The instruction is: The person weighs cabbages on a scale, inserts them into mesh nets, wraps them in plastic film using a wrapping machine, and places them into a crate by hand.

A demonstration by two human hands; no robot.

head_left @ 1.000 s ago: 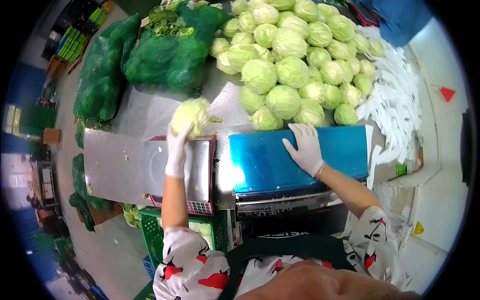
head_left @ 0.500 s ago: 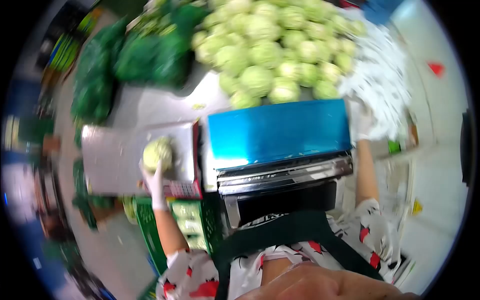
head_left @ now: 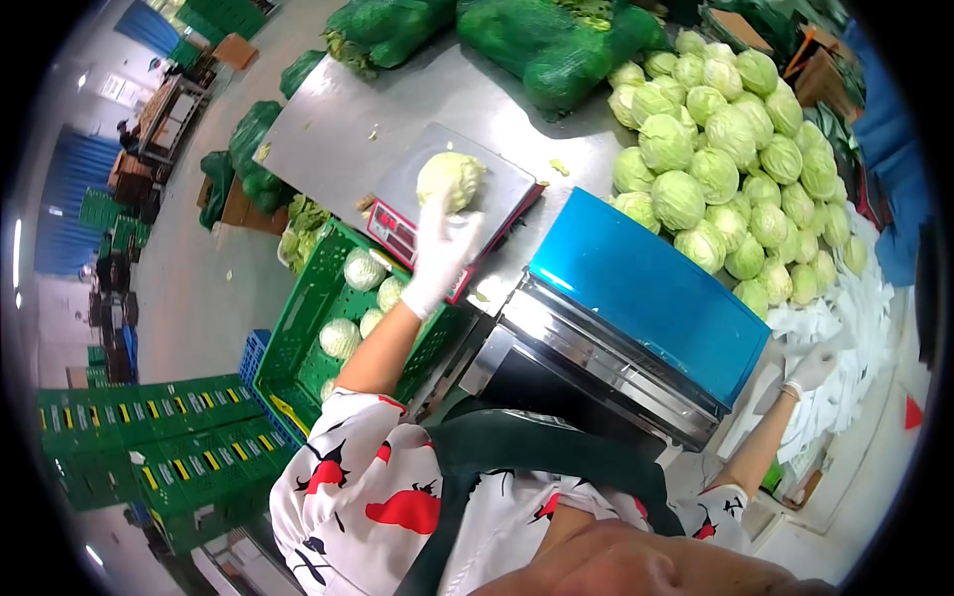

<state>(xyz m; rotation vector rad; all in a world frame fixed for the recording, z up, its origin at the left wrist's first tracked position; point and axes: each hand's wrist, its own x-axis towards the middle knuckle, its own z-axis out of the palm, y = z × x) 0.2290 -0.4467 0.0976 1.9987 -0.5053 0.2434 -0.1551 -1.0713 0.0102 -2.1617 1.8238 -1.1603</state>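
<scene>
A pale green cabbage [head_left: 452, 181] rests on the metal plate of a red-framed scale [head_left: 505, 177]. My gloved left hand [head_left: 442, 246] is at the cabbage's near side, fingers apart, thumb stretched to the right. Beyond the blue-topped machine [head_left: 651, 288], my gloved right hand [head_left: 813, 369] is at the edge of a heap of white net sleeves [head_left: 855, 363], its fingers pressed together; what they hold, if anything, is too small to tell.
A large pile of cabbages [head_left: 730, 149] lies at the back right. Green mesh sacks [head_left: 556, 50] lie along the back. A green crate [head_left: 288, 343] with several net-wrapped cabbages stands at the left front, near stacked green crates [head_left: 189, 457].
The cabbage has gone from my raised left hand down onto the scale. My right hand has left the blue top for the white sleeves. The view has turned left.
</scene>
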